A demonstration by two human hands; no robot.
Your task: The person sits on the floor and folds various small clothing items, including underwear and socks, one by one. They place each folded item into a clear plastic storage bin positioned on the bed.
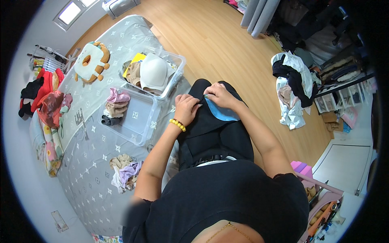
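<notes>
Here it is on my lap: a black garment spread across my thighs, its light blue inner side showing on the right. My left hand has its fingers bent and closed on the cloth at the far edge, and my right hand is just beside it, fingertips pinched on that same edge. So the grip is closed on both sides, thin fabric between the fingers, hardly any gap.

Yellow beaded bracelet on my left wrist. Out to the left, the bed under its grey patterned cover. Nearest box there is a clear tub, with a folded stack in pink, beige and dark grey at its left end. Just beyond, a second clear tub carries a white bra among other clothes. Nearer me, a crumpled pile of beige, white and lilac; at the far left, a toast-shaped plush.

Over to the right, wooden floor, then a heap of white and black clothes.
</notes>
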